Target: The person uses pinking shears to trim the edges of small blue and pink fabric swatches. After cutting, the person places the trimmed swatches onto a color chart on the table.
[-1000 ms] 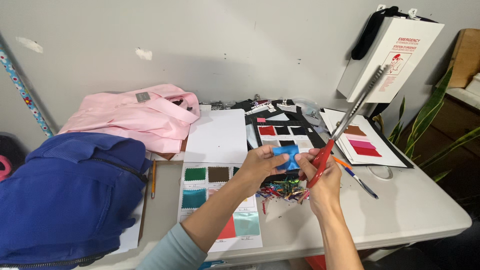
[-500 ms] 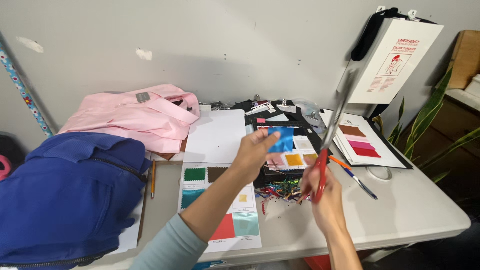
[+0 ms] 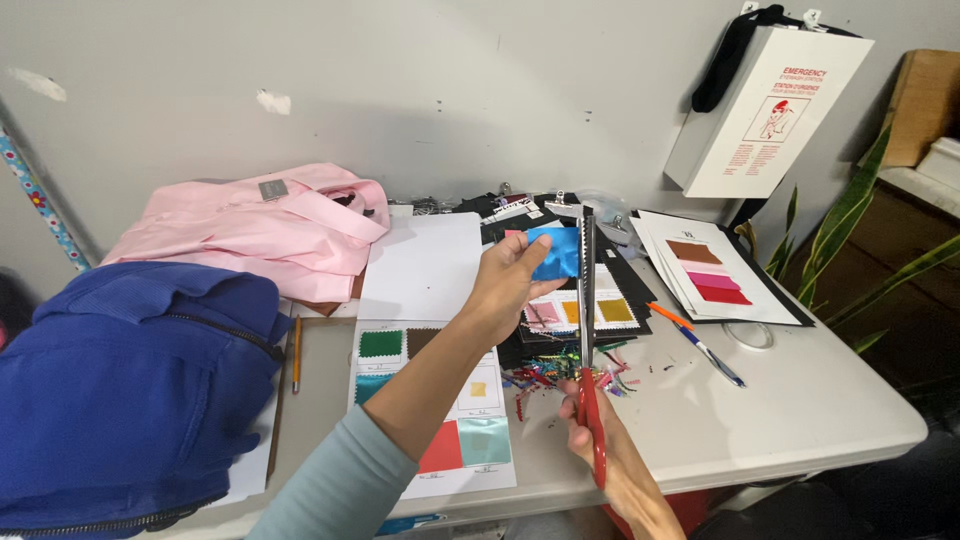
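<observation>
My left hand point(image 3: 508, 285) holds up a small blue fabric swatch point(image 3: 556, 251) above the middle of the table. My right hand point(image 3: 606, 447) grips red-handled scissors point(image 3: 587, 330) near the table's front edge. Their long metal blades point away from me and lie along the swatch's right edge. Under both hands lies a heap of tiny coloured fabric trimmings point(image 3: 560, 378). A black swatch card point(image 3: 592, 312) with yellow and pink samples sits just beneath the blades.
A white sheet with coloured swatches point(image 3: 440, 420) lies at the front. A blue jacket point(image 3: 120, 390) and a pink garment point(image 3: 250, 225) cover the left. Another swatch sheet point(image 3: 720, 275), pens point(image 3: 705, 345), a tape ring point(image 3: 748, 334) and a white wall box point(image 3: 765, 110) are at the right.
My left hand has lifted the blue swatch up and away from me. My right hand has swung the scissors from a rightward slant to point straight ahead, against the swatch.
</observation>
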